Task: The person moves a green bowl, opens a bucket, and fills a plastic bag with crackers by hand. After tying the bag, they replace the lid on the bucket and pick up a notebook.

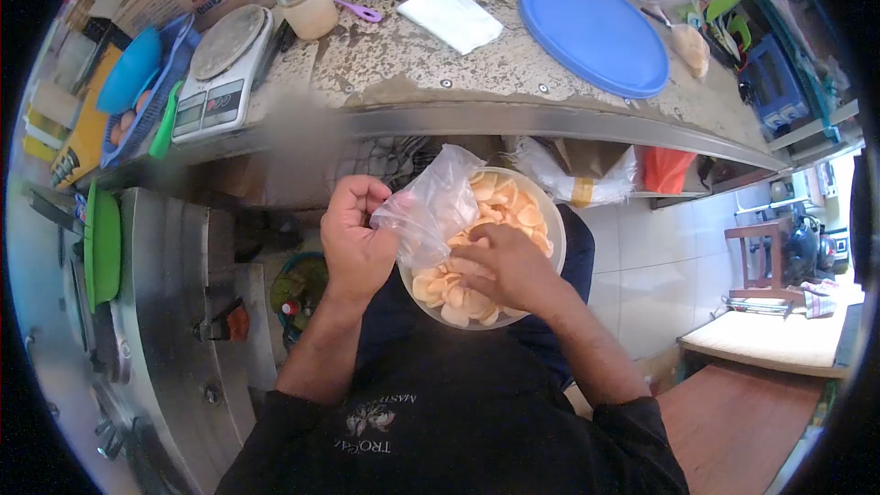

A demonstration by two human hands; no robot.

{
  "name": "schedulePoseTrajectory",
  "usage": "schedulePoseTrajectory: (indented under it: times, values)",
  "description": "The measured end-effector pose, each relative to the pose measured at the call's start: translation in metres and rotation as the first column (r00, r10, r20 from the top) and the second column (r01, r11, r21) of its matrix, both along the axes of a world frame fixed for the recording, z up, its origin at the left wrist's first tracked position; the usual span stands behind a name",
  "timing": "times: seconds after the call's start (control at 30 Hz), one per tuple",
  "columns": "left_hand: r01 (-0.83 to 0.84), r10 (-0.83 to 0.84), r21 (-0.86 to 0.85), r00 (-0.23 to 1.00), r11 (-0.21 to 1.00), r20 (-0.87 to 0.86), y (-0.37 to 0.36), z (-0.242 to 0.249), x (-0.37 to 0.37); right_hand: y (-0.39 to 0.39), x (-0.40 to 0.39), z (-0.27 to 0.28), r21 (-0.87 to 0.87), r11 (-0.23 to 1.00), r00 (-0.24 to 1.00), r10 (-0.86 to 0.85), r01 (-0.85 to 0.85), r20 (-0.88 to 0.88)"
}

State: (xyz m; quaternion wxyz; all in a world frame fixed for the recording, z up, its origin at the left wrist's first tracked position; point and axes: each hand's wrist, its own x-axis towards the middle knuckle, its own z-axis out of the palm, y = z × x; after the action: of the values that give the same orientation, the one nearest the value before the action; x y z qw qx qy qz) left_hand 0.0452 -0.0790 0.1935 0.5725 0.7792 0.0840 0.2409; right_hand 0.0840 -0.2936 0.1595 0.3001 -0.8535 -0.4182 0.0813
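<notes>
A round, pale tub [559, 236] full of thin, light-orange crackers [463, 298] rests on my lap. My left hand [359, 234] pinches the edge of a clear plastic bag [431, 202], which hangs over the tub's left side. Whether anything lies inside the bag is hard to tell. My right hand [509, 266] reaches into the tub with curved fingers among the crackers. Its fingertips are partly hidden, and they seem to grip some of the crackers.
Ahead is a worn counter [385, 73] with a metal edge. On it are a kitchen scale [213, 101], a white-lidded jar [307, 5], a folded white cloth [449, 16] and a blue lid [596, 35]. A metal cabinet [174, 312] stands left; a wooden table [733, 422] is at right.
</notes>
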Motion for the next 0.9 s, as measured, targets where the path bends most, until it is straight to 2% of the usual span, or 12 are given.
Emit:
schedulePoseTrajectory:
  times: [0.13,0.2,0.27,0.33,0.4,0.5,0.63,0.73,0.77,0.8,0.87,0.9]
  values:
    - [0.002,-0.002,-0.006,1.0,1.0,0.001,-0.001,0.002,-0.002,0.004,0.002,-0.013,-0.157,0.987,0.999,0.015,-0.021,-0.038]
    - [-0.015,0.015,-0.005,1.0,1.0,-0.013,0.0,0.003,-0.004,0.0,0.002,-0.013,-0.236,0.965,0.991,-0.095,0.115,0.091]
    - [-0.02,0.022,0.05,0.999,0.999,-0.036,0.005,0.003,-0.005,0.001,0.0,-0.013,-0.199,0.971,0.988,-0.116,0.133,0.098]
    - [-0.014,0.019,0.099,0.999,0.995,-0.049,0.004,0.004,-0.003,0.003,-0.001,-0.018,-0.048,0.997,0.993,-0.057,0.062,0.099]
    - [0.001,-0.004,-0.047,0.998,0.999,-0.061,0.001,0.003,-0.002,0.008,-0.001,-0.022,-0.042,0.998,0.995,-0.033,0.037,0.098]
    - [0.0,-0.009,-0.074,0.993,0.997,-0.118,-0.003,-0.004,-0.001,0.011,0.003,-0.025,-0.026,1.0,0.994,-0.003,0.006,0.11]
    - [0.096,-0.092,-0.12,0.995,0.988,0.036,-0.002,-0.023,-0.003,0.009,0.007,-0.03,0.016,0.999,0.978,0.04,-0.044,0.202]
    - [0.106,-0.109,-0.077,0.993,0.991,-0.036,-0.008,-0.018,-0.006,0.007,0.005,-0.027,0.016,0.994,0.977,0.101,-0.106,0.188]
    - [0.119,-0.123,-0.086,0.991,0.989,-0.052,-0.009,-0.02,-0.007,0.003,0.004,-0.021,0.039,0.991,0.987,0.12,-0.125,0.102]
    - [0.131,-0.138,-0.094,0.988,0.987,-0.07,-0.01,-0.023,-0.008,-0.002,-0.001,-0.017,0.042,0.992,0.986,0.117,-0.123,0.122]
    - [0.139,-0.142,-0.043,0.988,0.989,-0.065,-0.01,-0.025,-0.011,-0.014,-0.009,-0.01,0.031,0.991,0.982,-0.124,0.129,-0.14]
    - [0.156,-0.156,-0.007,0.984,0.988,-0.081,-0.013,-0.019,-0.014,-0.023,-0.008,0.002,-0.04,0.984,0.967,-0.176,0.171,-0.184]
